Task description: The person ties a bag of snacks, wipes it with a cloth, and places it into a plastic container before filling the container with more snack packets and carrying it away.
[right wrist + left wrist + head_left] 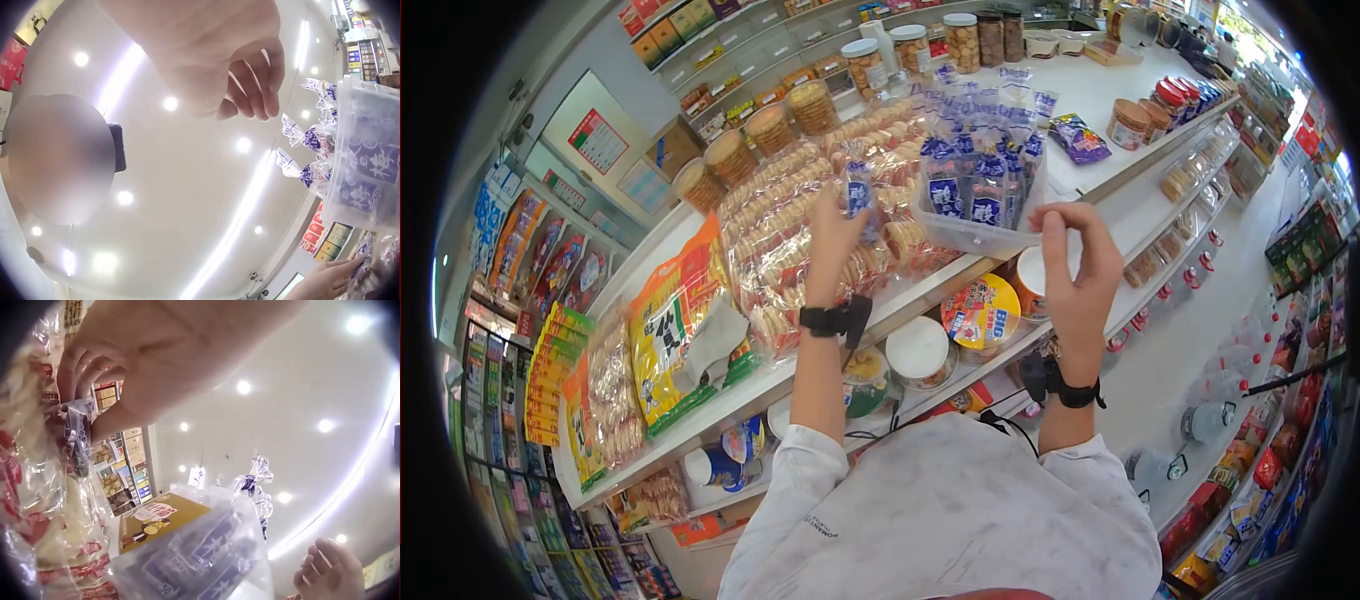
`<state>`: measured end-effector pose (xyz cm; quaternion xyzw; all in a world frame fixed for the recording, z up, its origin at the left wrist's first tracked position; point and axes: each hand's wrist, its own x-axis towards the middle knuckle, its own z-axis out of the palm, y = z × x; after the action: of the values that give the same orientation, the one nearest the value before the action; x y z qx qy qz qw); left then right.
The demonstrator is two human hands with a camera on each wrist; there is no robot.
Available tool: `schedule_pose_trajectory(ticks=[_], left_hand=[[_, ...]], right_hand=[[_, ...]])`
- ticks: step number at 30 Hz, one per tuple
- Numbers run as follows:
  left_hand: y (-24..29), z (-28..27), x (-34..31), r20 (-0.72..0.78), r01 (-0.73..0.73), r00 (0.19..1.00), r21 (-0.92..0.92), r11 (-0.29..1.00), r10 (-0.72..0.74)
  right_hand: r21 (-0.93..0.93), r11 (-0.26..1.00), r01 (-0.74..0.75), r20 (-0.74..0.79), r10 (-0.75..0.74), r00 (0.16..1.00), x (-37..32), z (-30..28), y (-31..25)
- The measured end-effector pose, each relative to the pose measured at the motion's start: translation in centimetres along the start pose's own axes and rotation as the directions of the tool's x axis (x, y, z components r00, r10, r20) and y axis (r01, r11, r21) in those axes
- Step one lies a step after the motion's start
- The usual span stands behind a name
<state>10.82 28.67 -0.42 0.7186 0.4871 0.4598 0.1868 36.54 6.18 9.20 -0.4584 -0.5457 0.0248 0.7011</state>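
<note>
In the head view my left hand (832, 240) pinches a small clear packet (859, 190) with blue print, above bagged round biscuits (775, 235). The left wrist view shows the same packet (77, 440) between thumb and fingers, close to the crinkled biscuit bags (31, 506). A clear plastic tub (970, 238) full of similar blue-printed packets (988, 190) stands just to the right. My right hand (1085, 255) hovers by the tub's right corner, fingers loosely bent and holding nothing; the right wrist view shows this hand (219, 56) apart from the tub (365, 156).
Biscuit jars (865, 68) line the back of the counter. A purple snack bag (1080, 138) lies right of the tub. Yellow bags (675, 330) lie at left. Below the counter edge, a shelf holds instant noodle cups (980, 310).
</note>
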Motion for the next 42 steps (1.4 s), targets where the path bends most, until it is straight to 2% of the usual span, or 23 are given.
schedule_pose_trajectory(ticks=[1, 3, 5, 8, 11, 14, 17, 18, 21, 24, 27, 30, 32, 35, 38, 42], left_hand=[[-0.3, -0.4, -0.2, -0.036, 0.011, 0.999, -0.072, 0.997, -0.014], [-0.8, -1.8, -0.6, -0.217, -0.042, 0.975, 0.008, 0.999, 0.043], [9.4, -4.5, -3.4, -0.301, 0.072, 0.941, -0.26, 0.963, -0.152], [13.7, -5.5, -5.9, -0.336, -0.217, 0.938, -0.385, 0.897, 0.083], [15.7, -5.4, -8.5, -0.184, -0.413, 0.911, -0.356, 0.838, 0.37], [17.2, -4.7, -9.6, 0.106, -0.455, 0.856, -0.313, 0.834, 0.506], [18.5, -3.7, -9.4, 0.128, -0.392, 0.878, -0.363, 0.846, 0.461], [18.3, -2.8, -9.0, 0.072, -0.445, 0.865, -0.346, 0.826, 0.496], [19.0, -1.1, -7.7, -0.055, -0.504, 0.859, -0.262, 0.823, 0.509], [19.0, 1.2, -6.1, -0.015, -0.446, 0.885, -0.31, 0.84, 0.465], [20.2, 2.9, -5.3, 0.042, -0.263, 0.957, -0.297, 0.918, 0.288], [18.8, 5.2, -4.1, -0.097, -0.438, 0.898, -0.108, 0.892, 0.429], [18.4, 5.3, -4.2, -0.088, -0.421, 0.906, -0.061, 0.905, 0.415], [18.2, 4.4, -4.5, -0.112, -0.412, 0.906, -0.021, 0.911, 0.408], [17.6, 3.8, -4.3, -0.138, -0.396, 0.911, -0.028, 0.918, 0.389], [16.7, 4.1, -3.7, -0.16, -0.433, 0.892, -0.031, 0.901, 0.423]], right_hand=[[0.032, 0.998, -0.051, 0.05, 0.049, 0.998, -0.3, -0.1, -0.3], [0.09, 0.984, -0.154, 0.149, 0.14, 0.979, -0.9, -0.6, -0.8], [0.109, 0.964, -0.242, 0.26, 0.207, 0.943, -1.3, -0.8, -0.3], [0.225, 0.925, -0.306, 0.351, 0.216, 0.911, -0.9, 0.7, -0.2], [0.44, 0.83, -0.343, 0.251, 0.253, 0.934, -0.6, 2.2, -0.7], [0.573, 0.746, -0.339, 0.195, 0.278, 0.941, -1.1, 2.0, 0.6], [0.389, 0.883, -0.263, 0.13, 0.23, 0.964, -0.3, -0.2, 0.3], [0.397, 0.895, -0.202, 0.08, 0.185, 0.979, 0.0, -0.5, 0.4], [0.248, 0.959, -0.134, -0.202, 0.187, 0.961, 0.7, -2.0, 0.2], [0.145, 0.988, -0.046, -0.362, 0.096, 0.927, 1.9, -3.1, 0.7], [0.071, 0.997, -0.041, -0.319, 0.062, 0.946, 2.7, -3.3, 1.5], [0.058, 0.995, -0.087, -0.225, 0.098, 0.969, 3.2, -3.1, 2.5], [0.042, 0.992, -0.12, -0.168, 0.125, 0.978, 3.4, -2.9, 2.4], [0.005, 0.996, -0.091, -0.074, 0.091, 0.993, 3.9, -3.0, 1.6], [0.039, 0.997, -0.066, -0.09, 0.069, 0.993, 4.3, -2.3, 1.5], [-0.096, 0.99, -0.1, 0.229, 0.12, 0.966, 5.0, -1.8, 3.3]])
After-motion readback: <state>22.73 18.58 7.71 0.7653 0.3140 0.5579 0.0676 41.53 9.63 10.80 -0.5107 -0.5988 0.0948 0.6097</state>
